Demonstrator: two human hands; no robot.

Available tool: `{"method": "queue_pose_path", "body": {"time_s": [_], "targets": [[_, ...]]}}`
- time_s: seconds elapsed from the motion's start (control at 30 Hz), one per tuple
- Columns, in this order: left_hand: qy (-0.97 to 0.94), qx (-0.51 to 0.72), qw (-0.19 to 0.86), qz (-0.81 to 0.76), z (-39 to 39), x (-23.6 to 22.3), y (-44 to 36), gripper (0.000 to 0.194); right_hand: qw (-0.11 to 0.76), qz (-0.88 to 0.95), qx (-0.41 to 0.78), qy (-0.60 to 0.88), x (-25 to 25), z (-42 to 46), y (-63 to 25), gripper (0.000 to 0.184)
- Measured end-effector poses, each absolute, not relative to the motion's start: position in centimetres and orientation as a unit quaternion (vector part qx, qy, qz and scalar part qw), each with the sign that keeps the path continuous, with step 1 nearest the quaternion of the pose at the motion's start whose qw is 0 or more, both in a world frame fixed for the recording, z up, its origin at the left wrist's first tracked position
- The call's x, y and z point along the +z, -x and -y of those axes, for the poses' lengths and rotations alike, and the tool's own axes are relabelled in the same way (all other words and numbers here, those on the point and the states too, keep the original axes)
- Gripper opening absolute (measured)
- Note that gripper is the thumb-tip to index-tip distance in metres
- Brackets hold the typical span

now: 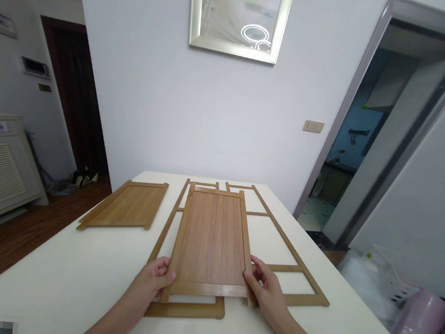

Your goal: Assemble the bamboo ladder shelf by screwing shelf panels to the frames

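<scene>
Left hand (158,278) is pinched on the wooden panel (214,239) at its 7 o'clock edge, thumb on top. Right hand (264,285) has the same kinda grip at the panel's 5 o'clock side, thumb up top too. Panel's mid-table, over parts of two open wooden frames (281,268). Another panel (128,204) lies at 10 o'clock on the white table (81,269).

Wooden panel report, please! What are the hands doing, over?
Left hand and right hand gripping wooden panel by its sides. Left frame and right frame partly underneath. Second panel off left, clear of hands.
</scene>
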State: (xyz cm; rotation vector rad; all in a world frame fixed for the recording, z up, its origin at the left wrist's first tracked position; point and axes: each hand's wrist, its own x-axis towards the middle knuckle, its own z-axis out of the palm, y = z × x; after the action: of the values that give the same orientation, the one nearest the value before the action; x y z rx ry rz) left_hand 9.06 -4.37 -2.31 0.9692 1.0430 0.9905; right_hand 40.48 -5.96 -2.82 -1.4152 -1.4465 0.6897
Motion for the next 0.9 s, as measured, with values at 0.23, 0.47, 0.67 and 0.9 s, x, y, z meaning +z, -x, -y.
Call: {"method": "queue_pose_path", "body": {"time_s": [0.23, 0.47, 0.67, 0.9], "targets": [[-0.504, 0.413, 0.556, -0.516, 3.9, -2.1, -8.8, 0.039, 0.474, 0.601, 0.273, 0.583, -3.1, 6.0, -40.4, 0.050], [-0.579, 0.374, 0.468, -0.553, 3.2, -4.2, -8.6, 0.030, 0.458, 0.600, 0.275, 0.596, -3.4, 6.0, -40.5, 0.049], [-0.608, 0.342, 0.438, -0.566, 2.8, -5.3, -8.2, 0.028, 0.448, 0.603, 0.285, 0.596, -3.6, 5.9, -40.6, 0.045], [-0.626, 0.313, 0.383, -0.603, 2.9, -4.7, -8.5, 0.026, 0.411, 0.632, 0.236, 0.613, -3.4, 5.6, -40.6, 0.028]]}}
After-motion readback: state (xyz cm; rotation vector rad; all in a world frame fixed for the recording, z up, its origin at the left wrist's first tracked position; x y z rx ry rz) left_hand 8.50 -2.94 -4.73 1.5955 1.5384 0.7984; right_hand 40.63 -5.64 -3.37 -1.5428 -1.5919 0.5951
